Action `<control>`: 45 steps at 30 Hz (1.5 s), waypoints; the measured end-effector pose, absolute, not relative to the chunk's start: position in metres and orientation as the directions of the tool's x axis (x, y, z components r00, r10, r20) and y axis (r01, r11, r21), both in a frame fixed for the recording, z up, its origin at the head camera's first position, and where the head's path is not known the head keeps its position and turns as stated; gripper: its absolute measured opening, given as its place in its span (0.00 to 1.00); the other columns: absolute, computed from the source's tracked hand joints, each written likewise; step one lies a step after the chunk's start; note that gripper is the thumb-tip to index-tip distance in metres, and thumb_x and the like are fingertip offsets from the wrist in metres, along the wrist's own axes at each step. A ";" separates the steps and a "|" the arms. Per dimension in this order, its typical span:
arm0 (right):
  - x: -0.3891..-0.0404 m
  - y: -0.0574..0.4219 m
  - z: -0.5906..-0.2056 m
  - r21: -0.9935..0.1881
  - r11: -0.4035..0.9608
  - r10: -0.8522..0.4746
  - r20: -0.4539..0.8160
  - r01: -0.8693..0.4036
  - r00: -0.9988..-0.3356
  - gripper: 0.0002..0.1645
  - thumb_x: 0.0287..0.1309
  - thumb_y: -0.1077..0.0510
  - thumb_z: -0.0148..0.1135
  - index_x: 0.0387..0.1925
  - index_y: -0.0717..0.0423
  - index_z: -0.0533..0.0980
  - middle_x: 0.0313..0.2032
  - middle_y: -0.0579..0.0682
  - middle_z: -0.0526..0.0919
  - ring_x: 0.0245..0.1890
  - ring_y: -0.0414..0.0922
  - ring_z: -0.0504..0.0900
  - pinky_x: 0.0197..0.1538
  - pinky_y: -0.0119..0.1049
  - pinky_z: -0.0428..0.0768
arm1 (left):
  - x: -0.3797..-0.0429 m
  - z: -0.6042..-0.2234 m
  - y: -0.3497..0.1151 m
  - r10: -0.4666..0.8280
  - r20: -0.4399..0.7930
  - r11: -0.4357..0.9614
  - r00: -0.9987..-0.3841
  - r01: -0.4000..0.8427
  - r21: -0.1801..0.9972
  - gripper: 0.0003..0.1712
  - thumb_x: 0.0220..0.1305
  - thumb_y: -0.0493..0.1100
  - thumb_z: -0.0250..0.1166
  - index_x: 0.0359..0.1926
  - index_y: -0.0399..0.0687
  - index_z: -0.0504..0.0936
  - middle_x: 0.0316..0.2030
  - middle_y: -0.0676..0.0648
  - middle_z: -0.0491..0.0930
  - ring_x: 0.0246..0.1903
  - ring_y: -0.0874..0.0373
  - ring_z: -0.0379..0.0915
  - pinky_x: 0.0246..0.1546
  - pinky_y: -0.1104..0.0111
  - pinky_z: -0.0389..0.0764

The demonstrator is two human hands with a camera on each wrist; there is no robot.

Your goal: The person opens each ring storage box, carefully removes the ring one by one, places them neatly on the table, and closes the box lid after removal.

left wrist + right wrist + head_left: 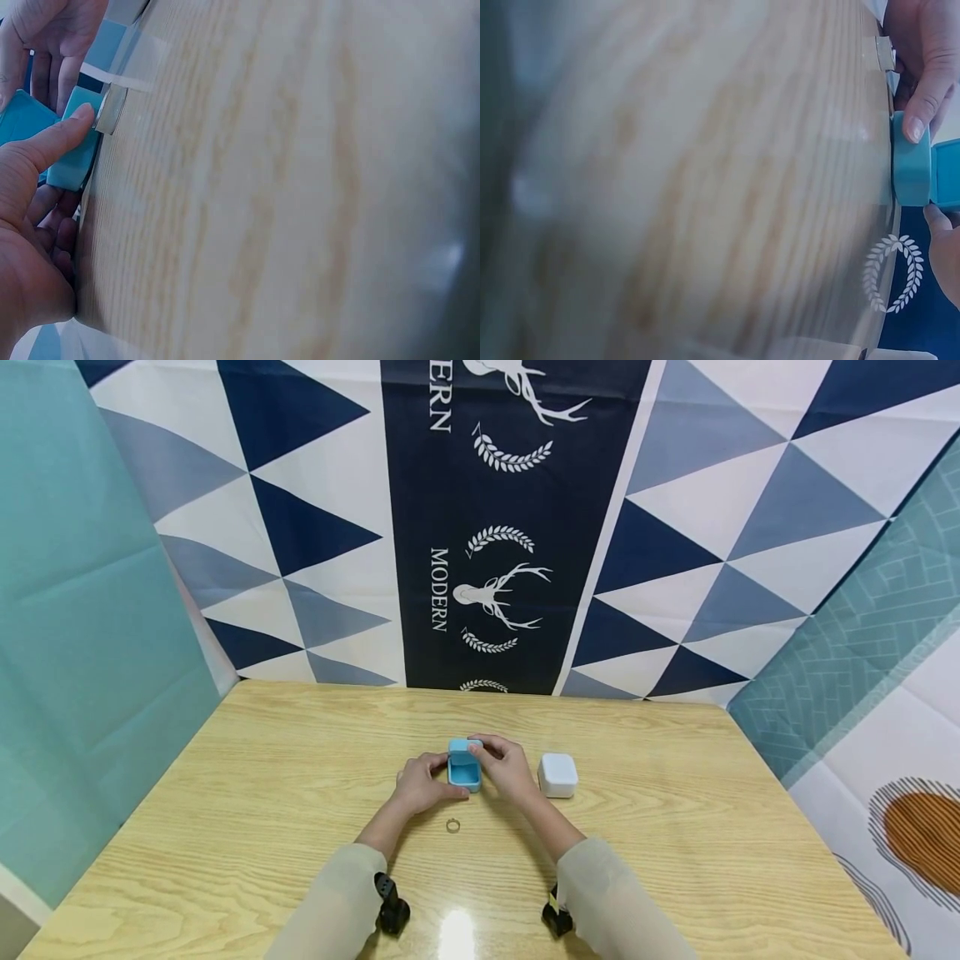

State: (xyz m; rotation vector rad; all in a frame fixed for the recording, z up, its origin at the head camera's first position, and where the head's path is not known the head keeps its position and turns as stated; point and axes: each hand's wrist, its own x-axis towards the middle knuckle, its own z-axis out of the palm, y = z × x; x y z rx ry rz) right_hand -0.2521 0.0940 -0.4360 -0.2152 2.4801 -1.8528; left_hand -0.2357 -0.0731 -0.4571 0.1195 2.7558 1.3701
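A small blue ring box [464, 776] stands on the table with its lid [460, 746] raised. My left hand [422, 787] grips the box base from the left, its thumb on the near side, as the left wrist view [71, 165] also shows. At the lid's right side, my right hand [507, 768] pinches the lid between thumb and fingers. Nearer to me lies a metal ring [453, 826], apart from both hands; its band [886, 54] also appears in the right wrist view. Inside the box no ring shows in the head view.
A white rounded box [557, 775] stands just right of my right hand. The wooden table [300, 827] ends at a patterned cloth [322, 552] behind. A teal cloth [90, 610] hangs at the left.
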 end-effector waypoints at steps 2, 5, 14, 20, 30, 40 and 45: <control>-0.249 0.094 -0.432 -0.959 0.269 -0.140 0.054 -0.091 -0.989 0.19 0.61 0.55 0.59 0.51 0.59 0.78 0.55 0.56 0.78 0.55 0.50 0.76 0.56 0.42 0.75 | -0.236 -0.457 -0.073 0.095 -0.022 0.602 -0.995 0.040 0.798 0.41 0.41 0.55 0.76 0.59 0.47 0.76 0.57 0.43 0.76 0.60 0.43 0.64 0.56 0.50 0.58; -0.240 0.092 -0.420 -0.954 0.280 -0.153 0.068 -0.109 -0.986 0.19 0.62 0.57 0.58 0.51 0.64 0.77 0.55 0.60 0.78 0.56 0.53 0.76 0.57 0.44 0.74 | -0.236 -0.457 -0.073 0.093 -0.026 0.601 -0.995 0.035 0.798 0.42 0.41 0.55 0.76 0.59 0.47 0.76 0.57 0.43 0.75 0.60 0.43 0.64 0.56 0.50 0.58; -0.226 0.087 -0.400 -0.946 0.310 -0.154 0.049 -0.096 -0.987 0.19 0.64 0.58 0.56 0.52 0.65 0.75 0.55 0.60 0.77 0.56 0.53 0.75 0.58 0.45 0.73 | -0.236 -0.458 -0.074 0.093 -0.037 0.600 -0.995 0.026 0.799 0.42 0.42 0.56 0.76 0.60 0.47 0.75 0.58 0.43 0.74 0.60 0.42 0.62 0.57 0.50 0.57; -0.236 0.089 -0.410 -0.943 0.312 -0.154 0.065 -0.111 -0.986 0.17 0.63 0.58 0.56 0.50 0.64 0.77 0.53 0.59 0.79 0.53 0.52 0.76 0.56 0.44 0.74 | -0.239 -0.459 -0.074 0.091 -0.037 0.597 -0.995 0.025 0.802 0.42 0.41 0.56 0.76 0.59 0.48 0.75 0.58 0.44 0.75 0.60 0.43 0.63 0.57 0.51 0.57; -0.248 0.092 -0.426 -0.948 0.305 -0.157 0.041 -0.088 -0.987 0.17 0.61 0.56 0.59 0.50 0.59 0.78 0.53 0.56 0.79 0.55 0.50 0.76 0.57 0.44 0.73 | -0.238 -0.458 -0.075 0.089 -0.045 0.599 -0.995 0.018 0.800 0.43 0.41 0.55 0.76 0.59 0.46 0.75 0.58 0.43 0.74 0.60 0.43 0.62 0.56 0.51 0.57; -0.245 0.095 -0.421 -0.947 0.299 -0.187 0.062 -0.117 -0.980 0.17 0.61 0.57 0.59 0.49 0.61 0.78 0.52 0.57 0.79 0.54 0.50 0.77 0.57 0.43 0.74 | -0.238 -0.459 -0.075 0.091 -0.046 0.606 -0.995 0.018 0.796 0.43 0.41 0.56 0.76 0.60 0.47 0.75 0.58 0.43 0.74 0.59 0.43 0.62 0.55 0.52 0.58; -0.254 0.098 -0.435 -0.946 0.304 -0.194 0.058 -0.116 -0.979 0.18 0.60 0.53 0.60 0.49 0.56 0.79 0.52 0.53 0.79 0.54 0.47 0.77 0.57 0.41 0.74 | -0.238 -0.460 -0.074 0.100 -0.040 0.607 -0.994 0.029 0.794 0.43 0.41 0.56 0.76 0.59 0.47 0.75 0.57 0.43 0.75 0.59 0.43 0.63 0.55 0.51 0.58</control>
